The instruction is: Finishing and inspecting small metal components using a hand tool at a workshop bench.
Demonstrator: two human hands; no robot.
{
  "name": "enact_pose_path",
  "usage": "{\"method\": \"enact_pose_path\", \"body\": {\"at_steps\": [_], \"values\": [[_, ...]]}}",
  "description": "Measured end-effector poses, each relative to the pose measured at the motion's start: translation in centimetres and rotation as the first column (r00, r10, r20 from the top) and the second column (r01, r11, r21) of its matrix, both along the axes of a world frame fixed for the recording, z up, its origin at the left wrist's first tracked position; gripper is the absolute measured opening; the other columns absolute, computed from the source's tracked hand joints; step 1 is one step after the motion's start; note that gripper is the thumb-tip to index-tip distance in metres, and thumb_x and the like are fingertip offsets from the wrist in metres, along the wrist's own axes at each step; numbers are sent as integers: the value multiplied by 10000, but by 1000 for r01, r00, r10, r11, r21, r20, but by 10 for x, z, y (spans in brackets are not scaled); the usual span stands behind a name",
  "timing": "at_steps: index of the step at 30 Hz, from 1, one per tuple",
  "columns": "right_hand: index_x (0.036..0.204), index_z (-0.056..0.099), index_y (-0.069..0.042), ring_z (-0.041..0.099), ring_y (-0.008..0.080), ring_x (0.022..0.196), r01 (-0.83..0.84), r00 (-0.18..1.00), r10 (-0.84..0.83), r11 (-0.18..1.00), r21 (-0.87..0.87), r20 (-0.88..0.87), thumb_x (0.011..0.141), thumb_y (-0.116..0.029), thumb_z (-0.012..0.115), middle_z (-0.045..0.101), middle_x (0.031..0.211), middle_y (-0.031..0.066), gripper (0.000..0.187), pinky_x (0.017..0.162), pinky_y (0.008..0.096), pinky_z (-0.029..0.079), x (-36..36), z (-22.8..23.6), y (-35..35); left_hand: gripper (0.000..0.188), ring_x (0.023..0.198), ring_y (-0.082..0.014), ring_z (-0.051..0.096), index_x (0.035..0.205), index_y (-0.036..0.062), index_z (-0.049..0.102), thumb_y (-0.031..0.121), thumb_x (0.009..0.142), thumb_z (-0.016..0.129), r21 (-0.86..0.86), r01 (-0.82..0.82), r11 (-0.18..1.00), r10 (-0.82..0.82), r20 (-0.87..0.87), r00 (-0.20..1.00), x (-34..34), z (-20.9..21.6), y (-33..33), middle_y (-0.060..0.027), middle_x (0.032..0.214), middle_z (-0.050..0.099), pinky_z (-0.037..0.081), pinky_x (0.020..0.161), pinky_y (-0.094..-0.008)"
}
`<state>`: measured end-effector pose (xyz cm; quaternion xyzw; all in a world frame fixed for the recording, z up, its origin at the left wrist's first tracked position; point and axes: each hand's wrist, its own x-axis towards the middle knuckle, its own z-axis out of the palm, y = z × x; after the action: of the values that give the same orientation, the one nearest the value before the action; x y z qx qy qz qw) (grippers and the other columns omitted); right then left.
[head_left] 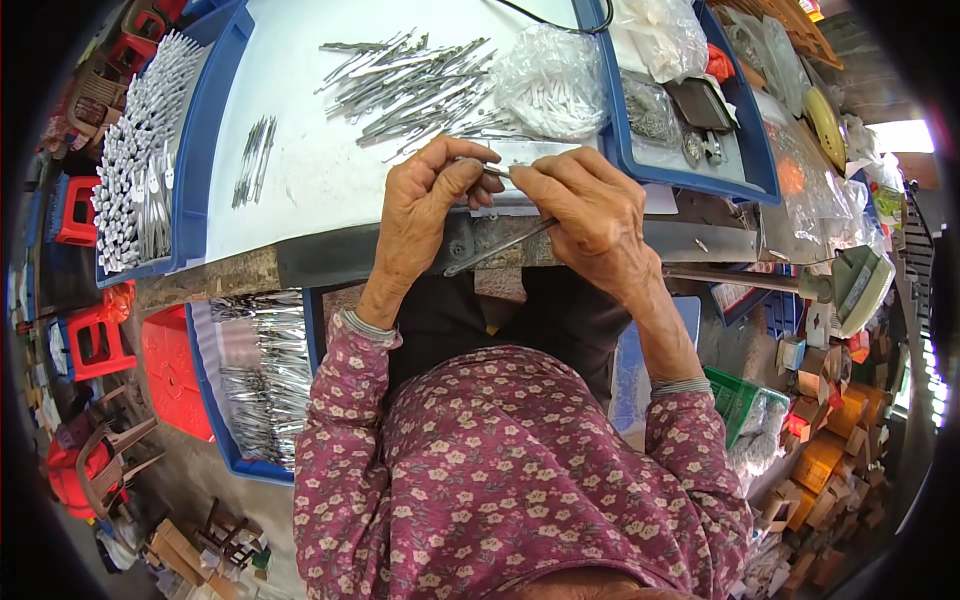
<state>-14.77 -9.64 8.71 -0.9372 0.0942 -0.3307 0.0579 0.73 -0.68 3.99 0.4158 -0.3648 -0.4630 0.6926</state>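
Above the near edge of the table my left hand [425,195] is closed, thumb and forefinger pinched at one end of a small, slim metal piece [496,173]. My right hand [590,205] pinches the other end of it. A longer thin metal rod [500,248] slants down to the left from under the curled fingers of my right hand, which also grip it. Just beyond both hands lies a loose pile of slender metal pieces [410,85]. A clear plastic bag [550,85] with small whitish parts sits right of the pile.
At left on the white tabletop [310,195] is a small bundle of metal strips [255,160]. A blue tray [215,110] holds many white-ended pieces. Another blue tray [620,140] at right holds bags. Below left stands a blue bin [215,420] of metal pieces, beside a red stool [175,370].
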Motion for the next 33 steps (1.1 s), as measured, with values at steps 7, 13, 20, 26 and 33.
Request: {"method": "enact_pose_path", "body": {"at_steps": [7, 13, 20, 26, 33], "values": [[915, 617, -110, 533, 220, 722, 0, 987, 25, 988, 156, -161, 590, 43, 581, 541, 736, 25, 361, 596, 324, 453, -8, 5, -9, 194, 672, -80, 574, 1004, -27, 582, 125, 910, 505, 27, 14, 1000, -13, -11, 1000, 0, -2, 0, -69, 789, 645, 464, 626, -194], [899, 624, -114, 532, 223, 709, 29, 983, -7, 993, 117, -183, 640, 44, 574, 545, 734, 33, 307, 592, 331, 445, -5, -4, -26, 78, 646, -113, 590, 875, -16, 618, 26, 813, 598, -22, -334, 942, 284, 580, 763, -8, 0, -4, -82, 760, 646, 457, 597, -228], [1001, 632, -63, 576, 92, 645, -9, 991, -106, 554, 833, 81, 831, -39, 580, 642, 788, 35, 179, 539, 208, 436, 12, -7, -29, 80, 693, -256, 528, 753, -14, 608, -20, 680, 640, -197, -446, 873, 433, 733, 525, -12, -17, -7, -100, 735, 533, 422, 614, -336], [1046, 566, -17, 560, 97, 765, -101, 991, -34, 473, 875, 132, 828, -115, 554, 621, 888, 70, 239, 635, 227, 454, 31, -7, -20, 81, 730, -250, 523, 744, -7, 614, -15, 674, 653, -237, -415, 878, 436, 753, 492, -11, -25, -10, -92, 744, 534, 418, 646, -339], [932, 537, 10, 571, 319, 672, 109, 992, -69, 885, 452, -104, 800, -166, 629, 583, 752, 158, 238, 588, 369, 443, 19, -5, -15, 89, 724, -250, 522, 750, -1, 616, -13, 672, 658, -271, -390, 880, 441, 770, 460, -9, -25, -9, -86, 753, 539, 419, 642, -340]]}}
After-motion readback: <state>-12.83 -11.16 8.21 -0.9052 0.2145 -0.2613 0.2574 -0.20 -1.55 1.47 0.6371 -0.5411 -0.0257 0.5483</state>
